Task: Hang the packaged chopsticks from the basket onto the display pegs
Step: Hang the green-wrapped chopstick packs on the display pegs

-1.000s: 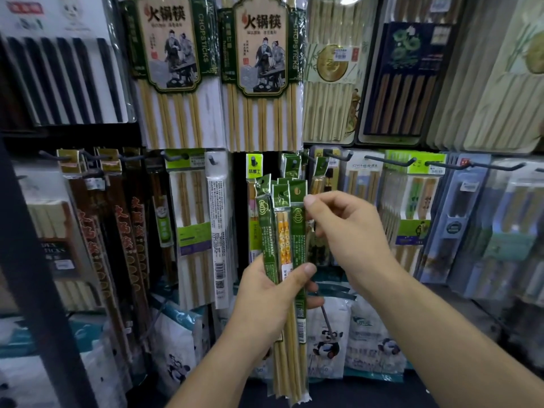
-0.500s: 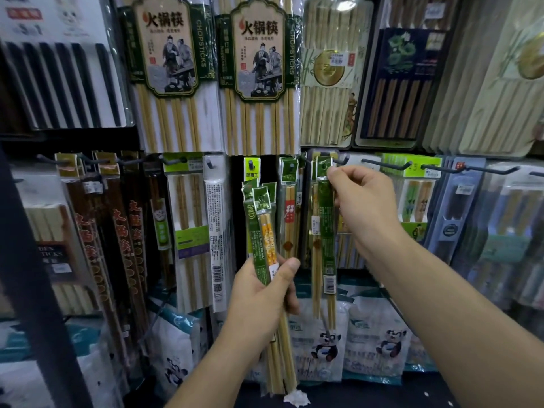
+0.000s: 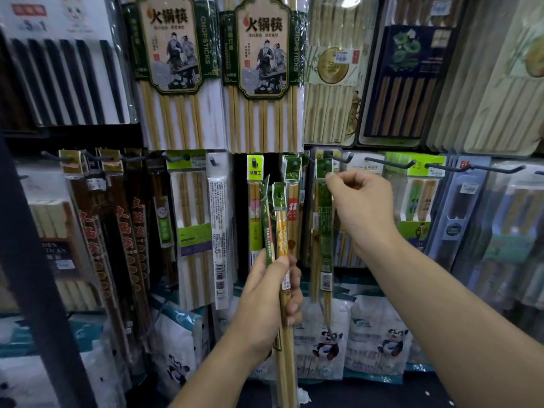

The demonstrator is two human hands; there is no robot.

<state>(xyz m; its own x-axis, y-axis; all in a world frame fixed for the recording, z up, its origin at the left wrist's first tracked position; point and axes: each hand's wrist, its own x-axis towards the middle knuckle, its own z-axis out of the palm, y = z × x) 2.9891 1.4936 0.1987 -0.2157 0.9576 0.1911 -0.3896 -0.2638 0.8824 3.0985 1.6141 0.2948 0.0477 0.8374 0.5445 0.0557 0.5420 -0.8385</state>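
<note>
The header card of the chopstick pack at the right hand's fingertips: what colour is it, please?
Dark green header card; the head view shows it best.

Dark upright post at left; panda-print bags along bottom row; lamp glare on plastic wrap, top centre.

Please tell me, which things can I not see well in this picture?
- Basket: nowhere in the head view.
- Whether the green pack sits fully on its peg: the hole is tiny, and the right hand pinches the pack's top beside it.
- How many packs the left hand grips: they overlap; two tops show.
- Their lower ends: cut off by the bottom edge.
- Barcode label: print too blurred.
</note>
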